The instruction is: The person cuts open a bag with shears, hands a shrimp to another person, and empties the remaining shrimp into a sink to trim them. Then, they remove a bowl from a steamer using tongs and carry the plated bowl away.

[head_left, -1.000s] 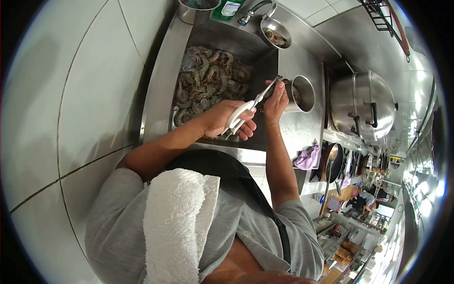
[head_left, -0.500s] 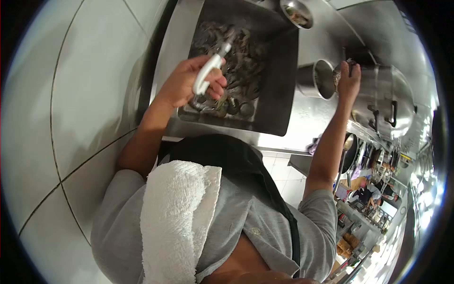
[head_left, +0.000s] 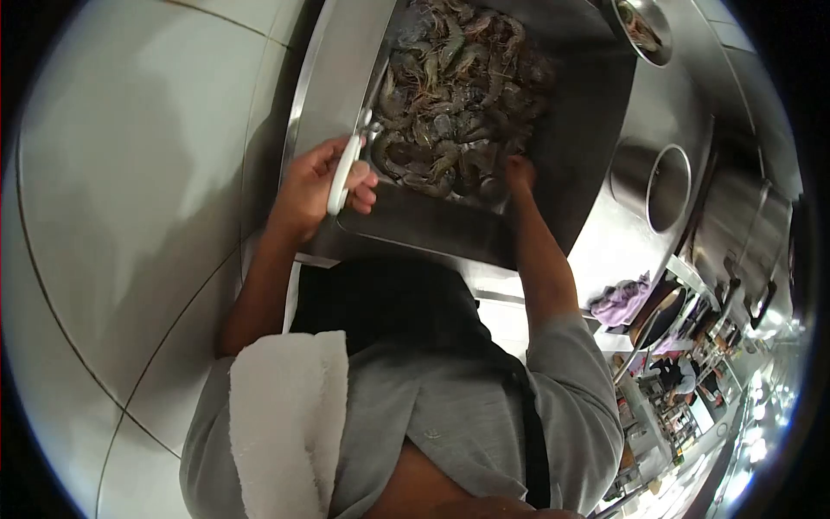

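Observation:
My left hand [head_left: 324,186] is closed around a white-handled tool [head_left: 345,177] with a small metal end, held over the near left edge of the steel sink [head_left: 415,227]. Many raw grey-brown shrimp [head_left: 458,95] lie spread in the sink. Deeper in it, my right hand [head_left: 520,176] reaches down at the right edge of the shrimp. Its fingertips are dim and partly hidden, so what they hold, if anything, does not show.
Right of the sink, a tall steel container [head_left: 653,188] stands on the counter, with a bowl of orange-brown pieces [head_left: 641,33] farther back. A purple cloth [head_left: 621,300] lies near a dark pan [head_left: 661,313]. A large steel pot [head_left: 743,233] stands far right. People are in the background.
My right hand has moved left, from beside the steel container down into the sink. My left hand still holds the white-handled tool, now more upright and nearer the sink's left edge. The view has shifted.

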Demonstrator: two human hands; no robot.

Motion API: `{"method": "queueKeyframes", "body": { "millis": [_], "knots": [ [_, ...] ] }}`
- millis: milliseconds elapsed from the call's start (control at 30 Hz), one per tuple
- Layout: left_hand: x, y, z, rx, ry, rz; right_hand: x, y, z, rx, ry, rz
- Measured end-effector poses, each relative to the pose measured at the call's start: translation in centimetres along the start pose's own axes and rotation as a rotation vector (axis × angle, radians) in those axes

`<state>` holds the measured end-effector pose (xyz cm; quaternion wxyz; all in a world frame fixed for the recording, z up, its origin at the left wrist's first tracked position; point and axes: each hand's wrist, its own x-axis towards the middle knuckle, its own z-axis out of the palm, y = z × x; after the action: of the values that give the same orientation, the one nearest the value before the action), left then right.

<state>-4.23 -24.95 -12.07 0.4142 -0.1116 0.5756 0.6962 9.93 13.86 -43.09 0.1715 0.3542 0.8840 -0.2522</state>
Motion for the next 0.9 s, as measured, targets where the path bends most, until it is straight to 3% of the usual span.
{"method": "queueKeyframes", "body": {
  "millis": [133,233,533,633,733,833,900],
  "knots": [
    [0.5,-0.8,0.5,0.075,0.041,-0.115,1.4,0.2,3.9,-0.09,0.285,-0.025],
    [1.3,-1.6,0.9,0.098,0.045,-0.193,1.0,-1.4,3.9,-0.2,0.361,0.048],
    [3.0,-1.4,4.5,0.249,-0.126,-0.16,-1.1,-4.4,-2.7,-0.197,-0.053,0.258],
    [3.3,-1.8,5.7,0.299,-0.279,-0.143,-4.7,-5.4,-10.0,0.276,-0.329,0.08],
    [2.8,-2.2,7.2,0.407,-0.379,-0.062,-9.2,-6.3,-14.0,0.915,-0.278,0.027],
    [2.0,-2.3,8.3,0.78,-0.408,0.274,-14.1,-10.7,-18.2,1.369,-0.236,0.0],
    [1.1,-1.9,9.1,0.831,-0.399,0.371,-15.9,-11.9,-19.7,1.209,-0.116,-0.093]
  ]
}}
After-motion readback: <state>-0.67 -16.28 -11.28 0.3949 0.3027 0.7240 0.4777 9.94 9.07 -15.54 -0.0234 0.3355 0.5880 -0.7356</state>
